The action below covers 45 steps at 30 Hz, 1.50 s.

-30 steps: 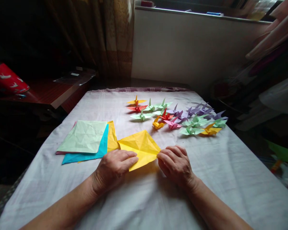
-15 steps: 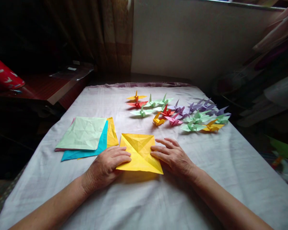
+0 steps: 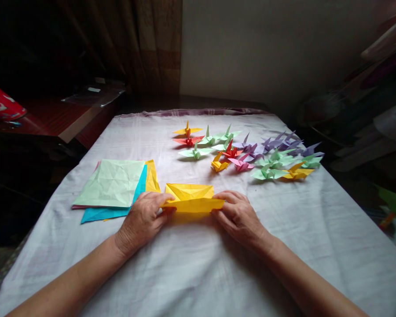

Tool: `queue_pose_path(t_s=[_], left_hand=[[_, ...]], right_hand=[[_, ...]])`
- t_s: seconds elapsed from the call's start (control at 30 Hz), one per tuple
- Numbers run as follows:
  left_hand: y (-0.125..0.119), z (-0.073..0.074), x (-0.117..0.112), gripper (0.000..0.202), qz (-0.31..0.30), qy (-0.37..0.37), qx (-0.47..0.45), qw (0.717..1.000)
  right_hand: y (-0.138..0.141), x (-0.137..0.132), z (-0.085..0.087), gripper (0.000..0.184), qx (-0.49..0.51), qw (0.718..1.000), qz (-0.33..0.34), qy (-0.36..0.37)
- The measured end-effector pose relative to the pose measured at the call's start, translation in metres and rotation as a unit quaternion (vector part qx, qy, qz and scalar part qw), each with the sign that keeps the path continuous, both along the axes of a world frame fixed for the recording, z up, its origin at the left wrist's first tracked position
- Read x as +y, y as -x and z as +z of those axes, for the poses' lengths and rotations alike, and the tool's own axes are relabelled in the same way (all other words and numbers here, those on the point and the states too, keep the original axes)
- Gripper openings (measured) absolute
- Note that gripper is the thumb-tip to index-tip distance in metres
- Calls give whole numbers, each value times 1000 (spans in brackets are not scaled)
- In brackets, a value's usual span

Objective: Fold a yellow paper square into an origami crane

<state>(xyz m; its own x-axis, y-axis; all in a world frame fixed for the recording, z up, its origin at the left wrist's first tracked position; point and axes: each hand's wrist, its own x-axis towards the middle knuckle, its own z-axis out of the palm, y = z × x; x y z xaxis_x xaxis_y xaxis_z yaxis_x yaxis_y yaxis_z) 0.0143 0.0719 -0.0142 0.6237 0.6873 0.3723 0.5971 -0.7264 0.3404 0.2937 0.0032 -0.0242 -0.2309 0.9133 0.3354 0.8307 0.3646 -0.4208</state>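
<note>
A yellow sheet of origami paper (image 3: pixel 193 205) lies before me, creased, its near edge lifted and curled up toward the far side. My left hand (image 3: pixel 147 213) pinches the lifted edge at its left corner. At the right corner my right hand (image 3: pixel 236 213) grips the same edge between thumb and fingers. The far half of the paper rests flat on the cloth and shows triangular creases. Just left of it, close to my left hand, is a stack of creased sheets: pale green paper (image 3: pixel 110 182) on top, blue paper (image 3: pixel 105 215) and yellow paper (image 3: pixel 152 177) beneath.
Several folded paper cranes in yellow, red, green, pink and purple stand at the back right, among them a pink crane (image 3: pixel 240 164). A white cloth (image 3: pixel 185 273) covers the table. On a brown side table (image 3: pixel 69 125) at the left lie a red cylinder (image 3: pixel 1 103) and a clear plastic sleeve (image 3: pixel 95 93).
The near edge of the yellow paper has come up off the cloth and bends away from me. Both hands have closed on its corners. The camera view has shifted slightly.
</note>
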Motion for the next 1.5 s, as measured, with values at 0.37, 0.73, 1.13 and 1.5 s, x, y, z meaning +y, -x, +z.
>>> queue_pose_path(t_s=[0.37, 0.73, 1.13, 1.5], left_hand=[[-23, 9, -9, 50, -6, -165, 52, 985], [-33, -11, -21, 62, -87, -47, 146, 984], [-30, -18, -23, 73, -69, -43, 155, 985], [-31, -20, -24, 76, -64, -28, 165, 984]], right_hand=[[12, 5, 0, 21, 10, 994, -107, -5], [15, 5, -2, 22, 19, 993, -118, -9], [14, 6, -6, 21, 22, 991, -129, -22], [15, 7, -6, 20, 21, 990, -135, -20]])
